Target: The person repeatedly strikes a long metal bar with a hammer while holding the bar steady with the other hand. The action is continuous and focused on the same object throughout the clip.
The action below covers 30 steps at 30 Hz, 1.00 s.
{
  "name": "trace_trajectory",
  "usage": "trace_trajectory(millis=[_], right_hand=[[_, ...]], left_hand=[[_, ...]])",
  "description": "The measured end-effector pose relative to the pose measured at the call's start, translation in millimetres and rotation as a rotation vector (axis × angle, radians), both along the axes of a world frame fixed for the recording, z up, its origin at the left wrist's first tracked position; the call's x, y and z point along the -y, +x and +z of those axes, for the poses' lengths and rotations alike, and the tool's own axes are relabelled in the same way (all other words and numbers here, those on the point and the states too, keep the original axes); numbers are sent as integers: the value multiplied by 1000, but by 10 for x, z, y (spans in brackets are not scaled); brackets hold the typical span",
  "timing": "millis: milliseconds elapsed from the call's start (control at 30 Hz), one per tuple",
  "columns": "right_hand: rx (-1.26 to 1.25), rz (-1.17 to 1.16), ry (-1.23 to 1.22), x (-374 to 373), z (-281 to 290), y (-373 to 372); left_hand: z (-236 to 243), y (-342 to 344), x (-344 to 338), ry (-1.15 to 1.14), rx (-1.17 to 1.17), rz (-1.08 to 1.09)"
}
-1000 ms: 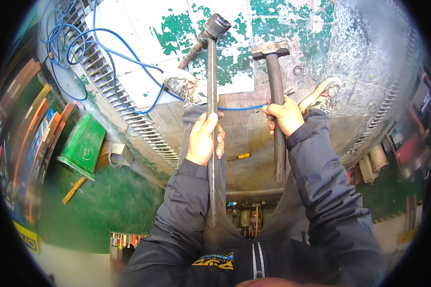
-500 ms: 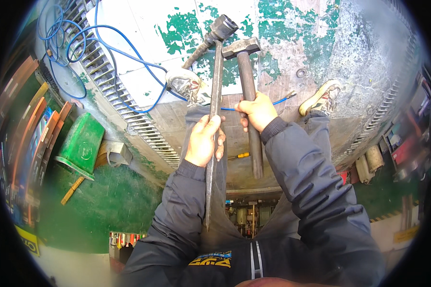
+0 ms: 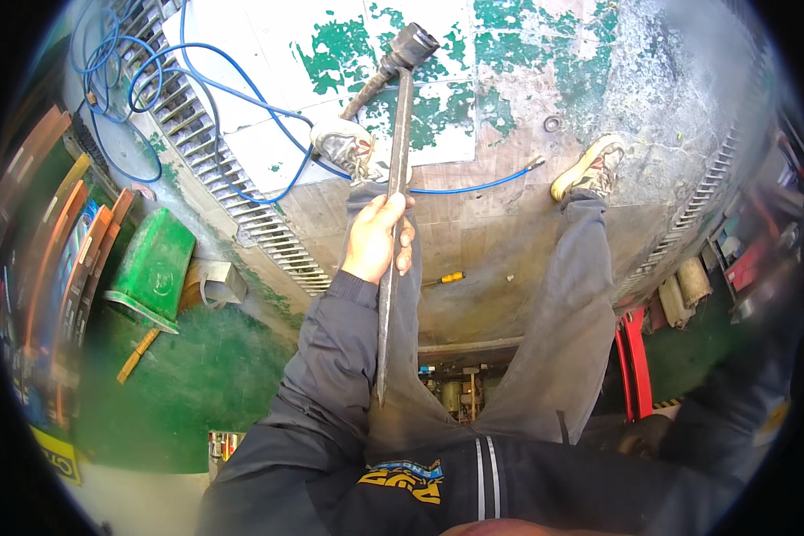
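My left hand [image 3: 375, 234] grips a long, pointed steel bar [image 3: 400, 121] lying lengthwise over my left leg, its point toward me. The bar's upper end reaches a grimy metal tool [image 3: 413, 45] with a blocky head and a short shank beside my left shoe [image 3: 347, 145]. My right shoe [image 3: 590, 165] is planted to the right. My right sleeve [image 3: 728, 402] is a dark blur at the lower right; I cannot make out that hand or the hammer.
Blue hose [image 3: 469, 188] loops across the worn floor beside metal grating [image 3: 210, 156]. A green bin [image 3: 152, 268], wooden-handled item [image 3: 138, 353] and racks are at left. A yellow-handled tool [image 3: 451, 278] lies between my legs. A red metal frame [image 3: 634, 366] and rolls [image 3: 692, 286] are at right.
My right hand and the hammer have left the middle, the arm swinging out to the lower right. My left hand and bar have shifted slightly up the picture.
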State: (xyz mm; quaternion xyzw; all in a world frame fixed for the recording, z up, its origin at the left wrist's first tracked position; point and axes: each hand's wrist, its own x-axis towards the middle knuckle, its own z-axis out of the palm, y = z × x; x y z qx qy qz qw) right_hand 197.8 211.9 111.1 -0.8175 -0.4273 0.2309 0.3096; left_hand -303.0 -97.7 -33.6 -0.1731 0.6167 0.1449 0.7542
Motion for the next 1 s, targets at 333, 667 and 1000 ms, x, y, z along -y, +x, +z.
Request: trace_trajectory(millis=[333,667,1000], right_hand=[[-822,-50,-1207,2931,-2011,-2059],[-738,-130,-1110,2351,-1960,-1736],[-905,-57,-1140,2548,-2003,-2552]], left_hand=[[250,-221,298,10,-199,103],[137,229,483,17,-56,102],[-15,4,315,84,-112,86]])
